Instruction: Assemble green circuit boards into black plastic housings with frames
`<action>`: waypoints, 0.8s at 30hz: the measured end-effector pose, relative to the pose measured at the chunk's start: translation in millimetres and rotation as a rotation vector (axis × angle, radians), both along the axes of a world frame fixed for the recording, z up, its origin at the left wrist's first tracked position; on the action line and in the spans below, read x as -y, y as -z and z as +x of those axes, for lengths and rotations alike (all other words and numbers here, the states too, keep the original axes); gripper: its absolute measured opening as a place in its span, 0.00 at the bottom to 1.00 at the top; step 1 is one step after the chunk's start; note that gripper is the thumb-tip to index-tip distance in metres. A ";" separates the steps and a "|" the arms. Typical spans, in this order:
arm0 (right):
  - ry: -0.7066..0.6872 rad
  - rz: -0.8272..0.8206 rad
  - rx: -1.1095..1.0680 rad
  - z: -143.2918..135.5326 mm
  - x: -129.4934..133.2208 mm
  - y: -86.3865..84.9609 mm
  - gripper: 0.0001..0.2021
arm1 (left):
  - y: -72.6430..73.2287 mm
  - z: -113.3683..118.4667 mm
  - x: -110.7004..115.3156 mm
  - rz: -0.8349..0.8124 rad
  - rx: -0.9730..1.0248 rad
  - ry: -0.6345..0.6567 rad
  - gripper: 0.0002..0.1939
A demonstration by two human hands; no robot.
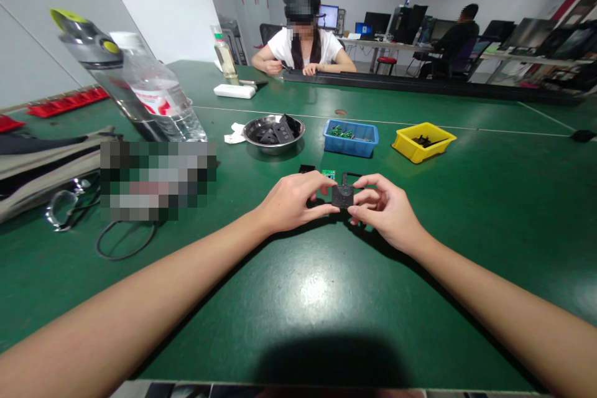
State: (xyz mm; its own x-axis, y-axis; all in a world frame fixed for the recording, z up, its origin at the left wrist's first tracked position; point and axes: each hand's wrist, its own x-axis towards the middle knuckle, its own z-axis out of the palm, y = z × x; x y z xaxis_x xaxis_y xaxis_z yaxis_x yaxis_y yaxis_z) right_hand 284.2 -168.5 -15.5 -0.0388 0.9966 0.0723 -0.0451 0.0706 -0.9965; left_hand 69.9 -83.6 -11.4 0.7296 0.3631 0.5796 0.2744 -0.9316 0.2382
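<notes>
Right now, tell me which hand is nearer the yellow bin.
Right. The right hand is on the near side of the yellow bin, slightly to its left; the left hand is farther left, beyond the black piece.

Here our left hand (293,202) and right hand (392,211) cover corners of the black piece (342,196) | green circuit board (329,173), partly hidden behind | pixelated patch (158,180), we can't read it | grey cloth item (41,165), cut by our left edge | dark bits (423,141) in yellow tray (421,152), too small
</notes>
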 end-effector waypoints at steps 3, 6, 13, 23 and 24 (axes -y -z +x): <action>-0.001 0.000 -0.010 0.0 -0.1 0.4 0.27 | -0.1 -0.2 0.1 -0.004 0.001 -0.003 0.21; 0.003 0.001 -0.020 -0.1 -0.3 0.6 0.27 | -0.7 -0.5 0.0 0.017 0.017 0.013 0.20; -0.015 0.009 -0.006 -0.2 -0.4 1.4 0.22 | -3.9 1.8 7.5 0.067 0.076 0.053 0.20; -0.135 -0.008 -0.019 -9.2 7.8 -3.3 0.19 | -4.7 7.0 16.4 0.121 0.060 0.079 0.16; -0.144 -0.013 -0.001 -10.1 8.5 -4.4 0.19 | -5.0 7.4 17.2 0.124 0.051 0.084 0.15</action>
